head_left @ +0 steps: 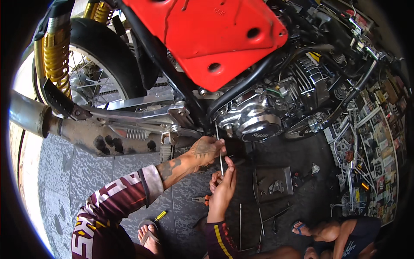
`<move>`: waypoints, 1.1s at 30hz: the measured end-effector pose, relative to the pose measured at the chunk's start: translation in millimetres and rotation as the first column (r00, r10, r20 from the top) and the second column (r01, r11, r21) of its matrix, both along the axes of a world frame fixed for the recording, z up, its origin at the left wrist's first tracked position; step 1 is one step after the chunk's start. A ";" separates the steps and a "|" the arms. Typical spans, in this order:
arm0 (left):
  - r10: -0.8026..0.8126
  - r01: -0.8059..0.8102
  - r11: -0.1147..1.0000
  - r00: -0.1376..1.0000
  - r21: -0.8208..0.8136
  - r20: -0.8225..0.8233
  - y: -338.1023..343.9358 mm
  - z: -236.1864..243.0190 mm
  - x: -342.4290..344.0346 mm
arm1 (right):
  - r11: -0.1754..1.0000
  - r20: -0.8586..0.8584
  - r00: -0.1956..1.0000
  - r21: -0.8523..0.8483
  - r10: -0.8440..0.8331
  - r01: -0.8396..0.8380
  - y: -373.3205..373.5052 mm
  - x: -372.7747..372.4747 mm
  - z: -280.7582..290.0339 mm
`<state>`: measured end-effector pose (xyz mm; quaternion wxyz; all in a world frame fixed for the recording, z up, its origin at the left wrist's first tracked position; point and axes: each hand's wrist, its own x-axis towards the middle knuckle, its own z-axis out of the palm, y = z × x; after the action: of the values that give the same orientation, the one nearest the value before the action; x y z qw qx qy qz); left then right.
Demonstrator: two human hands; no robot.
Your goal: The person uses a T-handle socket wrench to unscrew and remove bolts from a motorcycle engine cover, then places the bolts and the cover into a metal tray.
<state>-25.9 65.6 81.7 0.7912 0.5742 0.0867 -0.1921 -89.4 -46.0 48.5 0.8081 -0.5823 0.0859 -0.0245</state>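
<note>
A slim, bright metal rod (221, 160) reaches up toward the underside of a motorcycle's polished engine (252, 123). My left hand (206, 150) is closed around its upper part, just below the engine case. Lower down, my right hand (223, 183) has its fingers curled at the rod's bottom end. What the rod's top meets is too small to make out. Above my hands is the motorcycle's black frame tube (189, 101), with a red side panel (215, 39) over it.
A wide exhaust pipe (116, 137) runs left of my hands. On the dark floor are orange-handled pliers (202, 200), a yellow-handled screwdriver (160, 215), long metal rods (240, 224) and a tray (261, 197) of small parts. Another person (345, 237) sits at lower right.
</note>
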 end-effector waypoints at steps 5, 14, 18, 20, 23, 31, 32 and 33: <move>0.096 -0.095 0.994 0.995 0.057 -0.015 -1.2 4.8 -0.6 | 0.941 0.134 0.985 -0.334 0.111 -0.061 -2.9 -10.0 -13.4; -0.068 0.068 0.998 0.997 -0.008 -0.019 2.3 0.0 -3.8 | 0.963 -0.006 0.993 0.247 0.116 -0.111 12.7 -3.7 18.2; -0.004 0.004 0.994 1.000 0.105 -0.008 2.0 -0.4 -3.2 | 0.861 0.285 0.927 -0.505 0.243 -0.070 -5.7 -16.4 -5.2; 0.004 -0.006 0.993 1.000 0.120 0.022 0.4 -5.4 -1.1 | 0.908 0.298 0.935 -0.416 0.194 -0.056 -13.4 -10.6 -13.1; 0.034 -0.036 0.990 0.999 0.140 0.013 3.3 -1.7 -2.1 | 0.958 0.119 0.989 -0.280 0.092 -0.056 -2.9 -8.9 3.7; 0.094 -0.097 0.992 0.995 0.081 0.044 1.3 -10.8 0.1 | 0.997 -0.025 0.999 0.065 0.033 -0.031 10.5 -9.1 -2.9; 0.104 -0.109 0.989 0.993 0.097 0.049 2.1 -12.0 1.3 | 1.000 -0.018 1.000 -0.024 0.014 -0.014 14.1 -10.7 -2.0; 0.111 -0.116 0.987 0.992 0.108 0.054 2.0 -11.4 3.4 | 0.980 0.121 0.992 -0.190 -0.037 0.060 16.3 -11.1 -9.2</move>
<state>-22.5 67.6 70.3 0.7694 0.6159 0.1109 -0.1279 -100.5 -29.8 39.3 0.7506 -0.6532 0.0498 -0.0863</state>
